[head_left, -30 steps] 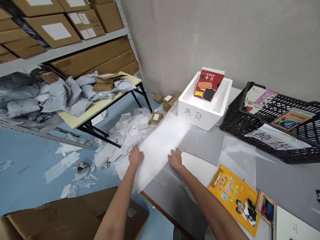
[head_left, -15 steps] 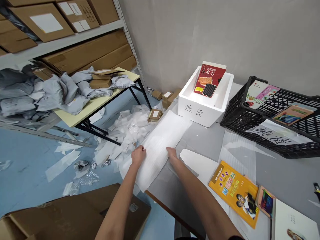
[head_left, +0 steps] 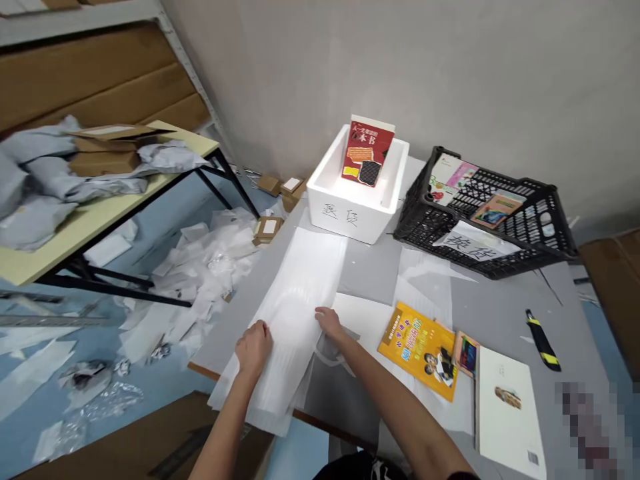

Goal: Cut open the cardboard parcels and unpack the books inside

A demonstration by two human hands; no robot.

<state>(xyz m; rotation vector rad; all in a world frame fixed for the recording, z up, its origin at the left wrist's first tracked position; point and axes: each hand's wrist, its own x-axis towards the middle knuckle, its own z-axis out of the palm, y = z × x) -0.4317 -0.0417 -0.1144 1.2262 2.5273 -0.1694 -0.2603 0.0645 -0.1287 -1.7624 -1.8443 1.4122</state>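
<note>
Your left hand [head_left: 254, 348] and right hand [head_left: 329, 321] each keep a narrow grip on opposite edges of the sheet [head_left: 295, 303], which lies on the tabletop [head_left: 369, 272], overhanging its near edge.

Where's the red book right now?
In the head view, upper middle: the red book sits tilted inside the white box, just left of the black crate.

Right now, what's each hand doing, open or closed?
Left hand: closed, holding the white sheet by its left edge.
Right hand: closed, fingers gripping the sheet's right edge.
</note>
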